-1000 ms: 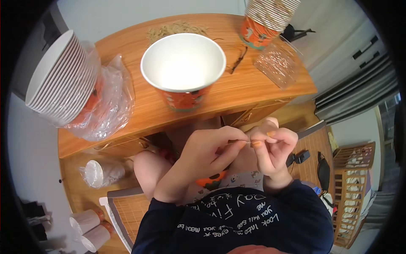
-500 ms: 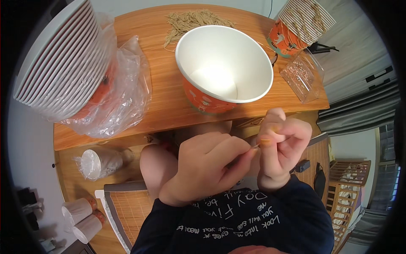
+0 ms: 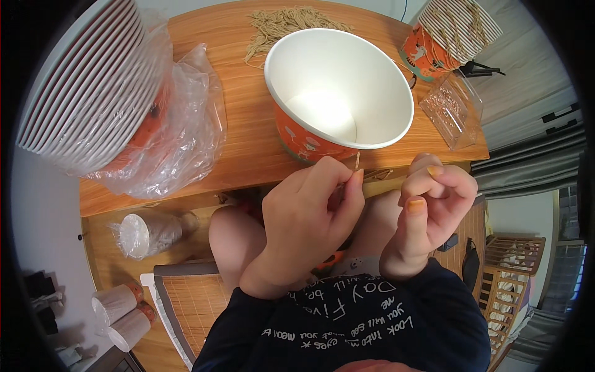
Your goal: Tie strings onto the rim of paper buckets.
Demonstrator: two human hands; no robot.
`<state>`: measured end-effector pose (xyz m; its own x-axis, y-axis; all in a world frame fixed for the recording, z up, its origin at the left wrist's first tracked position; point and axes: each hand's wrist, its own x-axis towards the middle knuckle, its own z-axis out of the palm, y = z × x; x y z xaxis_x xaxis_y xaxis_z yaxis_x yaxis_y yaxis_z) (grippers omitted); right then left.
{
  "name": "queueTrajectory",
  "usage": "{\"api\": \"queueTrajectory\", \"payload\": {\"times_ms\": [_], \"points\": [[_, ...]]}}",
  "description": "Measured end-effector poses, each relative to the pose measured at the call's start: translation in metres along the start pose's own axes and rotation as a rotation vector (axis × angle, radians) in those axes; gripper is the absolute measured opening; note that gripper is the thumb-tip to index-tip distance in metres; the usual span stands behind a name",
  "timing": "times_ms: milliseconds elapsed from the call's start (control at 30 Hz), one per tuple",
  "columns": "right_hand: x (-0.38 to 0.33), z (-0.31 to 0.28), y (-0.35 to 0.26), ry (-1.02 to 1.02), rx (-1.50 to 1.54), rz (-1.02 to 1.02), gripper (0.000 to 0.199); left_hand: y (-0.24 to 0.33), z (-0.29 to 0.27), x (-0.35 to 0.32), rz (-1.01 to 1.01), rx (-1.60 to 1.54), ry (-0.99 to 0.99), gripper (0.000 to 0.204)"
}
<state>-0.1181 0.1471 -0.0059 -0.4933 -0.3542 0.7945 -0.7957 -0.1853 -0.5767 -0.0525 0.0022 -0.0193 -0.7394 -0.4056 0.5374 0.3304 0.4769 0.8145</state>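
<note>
Worktop [image 3: 238, 149] beyond left hand [image 3: 304, 211]. Stack of tubs [image 3: 87, 93] farther left of it. Single tub [image 3: 310, 139] just beyond same hand. Left hand: thumb and finger pinching string [image 3: 357, 159]. Right hand [image 3: 440, 201]: half curled, apart from left; cannot tell if gripping. String: short tan end above left hand.

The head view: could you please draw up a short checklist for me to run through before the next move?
1. Strand gripped: ok; the left hand pinches it, a short tan end showing.
2. Right hand free: cannot tell; its curled fingers could hide something thin.
3. Bucket upright: ok; it stands mouth up on the table.
4. Pile of tan strands untangled: not ok; they lie heaped behind the bucket.
5. Left stack out of its bag: not ok; clear plastic surrounds its lower part.
</note>
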Motion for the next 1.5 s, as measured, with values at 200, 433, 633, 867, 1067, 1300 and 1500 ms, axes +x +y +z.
{"api": "queueTrajectory", "payload": {"times_ms": [200, 433, 633, 867, 1067, 1300, 1500], "points": [[-0.002, 0.001, 0.002, -0.003, 0.003, 0.001, 0.043, -0.001, 0.002, 0.001, -0.002, 0.026, 0.002, 0.018], [-0.008, 0.000, 0.005, -0.003, 0.004, 0.057, 0.044, -0.003, 0.003, 0.001, -0.044, -0.009, 0.019, 0.017], [-0.012, -0.001, 0.006, 0.017, -0.001, 0.075, 0.044, -0.002, 0.002, 0.002, -0.071, -0.014, 0.031, 0.018], [-0.016, -0.001, 0.003, 0.051, -0.049, 0.122, 0.042, -0.007, 0.009, 0.001, -0.041, -0.005, 0.042, 0.017], [0.011, -0.001, -0.001, 0.032, -0.518, -0.086, 0.037, -0.007, 0.012, 0.001, -0.105, -0.057, 0.109, 0.013], [0.051, 0.006, -0.025, -0.368, -0.814, 0.100, 0.047, -0.015, 0.017, -0.001, -0.110, -0.159, 0.125, 0.012], [0.062, 0.009, -0.027, -0.537, -0.830, 0.155, 0.033, -0.016, 0.015, 0.002, -0.054, -0.091, 0.141, 0.013]]}}
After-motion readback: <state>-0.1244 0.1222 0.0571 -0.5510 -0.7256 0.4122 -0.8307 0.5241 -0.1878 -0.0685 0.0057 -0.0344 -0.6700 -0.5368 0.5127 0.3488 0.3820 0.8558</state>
